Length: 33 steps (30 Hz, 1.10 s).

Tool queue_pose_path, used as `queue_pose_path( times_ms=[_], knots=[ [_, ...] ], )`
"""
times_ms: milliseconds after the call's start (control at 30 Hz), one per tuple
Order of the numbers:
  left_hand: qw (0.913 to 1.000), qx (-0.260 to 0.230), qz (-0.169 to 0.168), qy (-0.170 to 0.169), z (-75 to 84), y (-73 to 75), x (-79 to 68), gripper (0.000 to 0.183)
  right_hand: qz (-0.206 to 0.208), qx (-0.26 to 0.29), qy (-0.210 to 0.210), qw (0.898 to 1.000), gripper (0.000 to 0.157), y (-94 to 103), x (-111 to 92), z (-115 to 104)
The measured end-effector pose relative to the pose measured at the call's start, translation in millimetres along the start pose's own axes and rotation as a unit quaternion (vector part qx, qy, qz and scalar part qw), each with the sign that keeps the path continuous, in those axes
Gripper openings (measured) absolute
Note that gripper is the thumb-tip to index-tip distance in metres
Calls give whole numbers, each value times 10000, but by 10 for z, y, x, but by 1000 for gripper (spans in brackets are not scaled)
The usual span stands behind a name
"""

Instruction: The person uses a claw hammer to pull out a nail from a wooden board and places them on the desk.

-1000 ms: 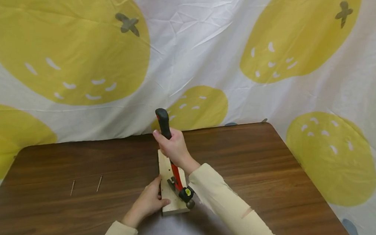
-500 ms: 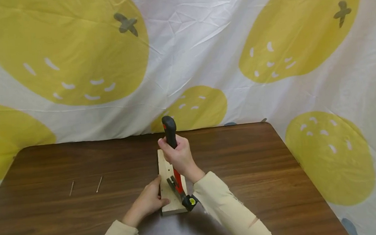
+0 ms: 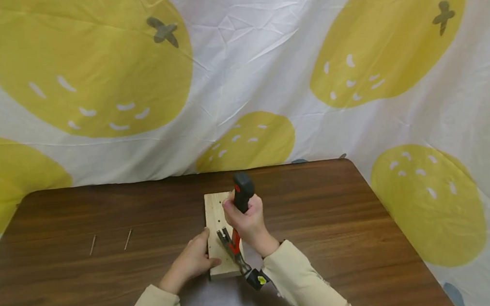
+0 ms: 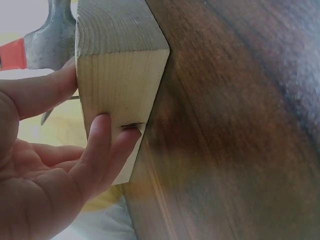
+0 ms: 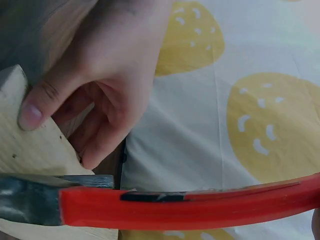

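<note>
A pale wooden block (image 3: 213, 209) with several small dark holes lies lengthwise on the table. My left hand (image 3: 194, 260) holds its left side, thumb on top and fingertips (image 4: 101, 122) against the side face, by a dark slit. My right hand (image 3: 248, 223) grips the black and red handle (image 5: 190, 205) of a claw hammer (image 3: 238, 254), which stands tilted up. The hammer's claw (image 3: 223, 234) rests over the block's top, and its black-capped striking end (image 3: 256, 279) overhangs the near right corner. In the left wrist view a thin metal shank (image 4: 74, 97) shows between block and claw.
Two loose nails (image 3: 93, 245) lie apart on the dark wood-grain table (image 3: 55, 286), left of the block. Behind the table hangs a white cloth (image 3: 247, 75) with large yellow fruit prints, reaching round to the right side.
My right hand has drawn the hammer handle to the right and back toward me, and the striking end has swung toward the near right. My left hand and the block have stayed put.
</note>
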State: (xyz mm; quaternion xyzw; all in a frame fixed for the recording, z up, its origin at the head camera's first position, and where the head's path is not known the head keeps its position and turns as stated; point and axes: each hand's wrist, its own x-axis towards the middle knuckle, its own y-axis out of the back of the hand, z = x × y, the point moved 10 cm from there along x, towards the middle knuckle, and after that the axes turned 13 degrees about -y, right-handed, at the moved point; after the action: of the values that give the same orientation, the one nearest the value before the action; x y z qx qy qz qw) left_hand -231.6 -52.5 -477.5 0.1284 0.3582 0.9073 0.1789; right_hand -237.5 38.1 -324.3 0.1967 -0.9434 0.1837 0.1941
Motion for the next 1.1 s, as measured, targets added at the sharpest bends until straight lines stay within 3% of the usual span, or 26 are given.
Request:
queue_pose_path(
  times_ms=[167, 500, 600, 733, 867, 967, 1100],
  knots=[
    [10000, -42, -78, 22, 3, -27, 1, 82, -24, 189, 463, 9987, 34, 13, -110, -117],
    [9999, 49, -89, -38, 16, -22, 21, 82, -606, 221, 1522, 9862, 28, -86, -352, -331],
    [9998, 50, -174, 49, -5, -15, 15, 82, -804, 480, 1736, 9804, 16, 226, -499, 17],
    [9995, 52, -226, 224, -41, -4, 9, 82, -689, 788, 2000, 9742, 9, 835, -682, 608],
    [9994, 36, -247, 250, -56, -24, -14, 81, -486, 922, 2015, 9739, 9, 1101, -726, 757],
    [9996, -4, -233, 175, -53, -46, -35, 80, -652, 931, 1896, 9753, 12, 1100, -649, 602],
    [9995, 246, 181, -70, -12, 41, -46, 76, -1038, 971, 1837, 9727, 16, 688, -446, -120]
  ],
)
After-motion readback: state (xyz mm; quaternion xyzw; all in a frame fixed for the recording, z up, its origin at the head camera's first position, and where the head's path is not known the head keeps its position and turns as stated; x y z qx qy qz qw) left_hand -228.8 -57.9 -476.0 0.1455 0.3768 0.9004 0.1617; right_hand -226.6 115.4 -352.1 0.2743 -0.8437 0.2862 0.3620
